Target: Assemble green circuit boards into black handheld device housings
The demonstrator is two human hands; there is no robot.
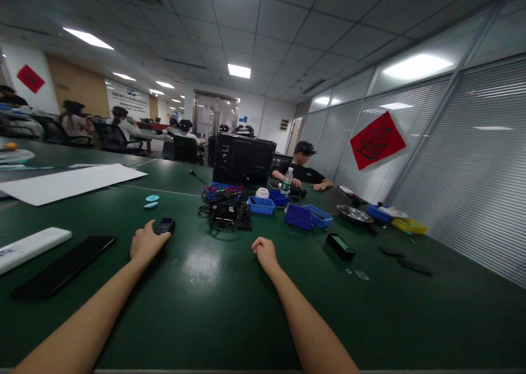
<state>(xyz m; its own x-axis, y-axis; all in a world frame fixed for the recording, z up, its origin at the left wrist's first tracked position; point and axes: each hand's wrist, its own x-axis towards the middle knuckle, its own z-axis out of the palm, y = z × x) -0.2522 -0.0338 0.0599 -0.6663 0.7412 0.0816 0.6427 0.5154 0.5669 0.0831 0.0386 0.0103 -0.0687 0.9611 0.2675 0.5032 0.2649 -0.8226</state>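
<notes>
On the left part of the green table [205, 313], my left hand [147, 243] has its thumb and fingers around the near end of a small black device with a screen [165, 225]. The device lies at the table surface. My right hand [265, 253] rests near the middle of the table with its fingers curled in, and nothing shows in it. Behind the left hand lies an opened light-blue round case [152, 204]. To the right of the right hand is a black open box with a green inside [341, 247].
A black monitor [245, 157] stands ahead, with a cable-wrapped black device [223, 214] before it. Blue trays [262, 205], a bottle [287, 181] and a metal bowl [354, 214] sit to the right. A black slab [66, 265] lies left. Across the table sits another person [306, 172].
</notes>
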